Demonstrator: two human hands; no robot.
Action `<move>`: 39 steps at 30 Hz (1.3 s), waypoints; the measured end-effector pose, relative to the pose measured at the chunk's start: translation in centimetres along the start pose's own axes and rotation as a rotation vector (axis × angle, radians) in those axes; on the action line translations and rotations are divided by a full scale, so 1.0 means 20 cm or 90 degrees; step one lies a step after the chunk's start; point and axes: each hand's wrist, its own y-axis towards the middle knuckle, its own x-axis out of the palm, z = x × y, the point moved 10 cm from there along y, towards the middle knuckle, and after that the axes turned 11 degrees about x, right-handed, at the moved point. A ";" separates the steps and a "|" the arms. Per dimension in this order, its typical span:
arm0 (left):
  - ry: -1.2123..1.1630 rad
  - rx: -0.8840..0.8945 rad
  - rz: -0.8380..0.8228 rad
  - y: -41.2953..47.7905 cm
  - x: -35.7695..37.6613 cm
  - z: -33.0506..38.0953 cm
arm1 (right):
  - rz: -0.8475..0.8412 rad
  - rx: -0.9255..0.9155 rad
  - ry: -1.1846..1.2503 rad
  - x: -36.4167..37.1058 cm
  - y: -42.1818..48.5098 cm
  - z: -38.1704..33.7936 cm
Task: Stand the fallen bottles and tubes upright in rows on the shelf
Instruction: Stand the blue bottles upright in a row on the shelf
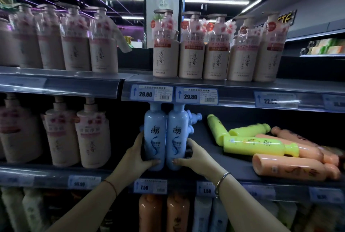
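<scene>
Two pale blue bottles stand upright side by side at the front of the middle shelf (233, 173). My left hand (137, 154) grips the left blue bottle (155, 134) near its base. My right hand (194, 157) grips the right blue bottle (177, 134) the same way. More blue bottles (192, 119) show behind them, partly hidden. To the right, several bottles lie fallen on the same shelf: yellow-green bottles (253, 146) and, in front of them, orange bottles (293, 168).
Beige pump bottles (91, 134) stand upright at the left of the middle shelf, and more line the top shelf (190, 52). Price tags (151, 93) run along the shelf edges. Upright bottles (149, 213) fill the lower shelf.
</scene>
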 end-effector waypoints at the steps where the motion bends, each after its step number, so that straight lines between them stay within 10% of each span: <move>1: -0.002 -0.002 0.001 0.00 0.00 -0.01 | 0.001 0.000 0.000 0.01 0.01 -0.01; 39: -0.030 0.007 -0.047 -0.02 -0.11 -0.14 | 0.004 0.013 -0.015 0.12 0.16 -0.04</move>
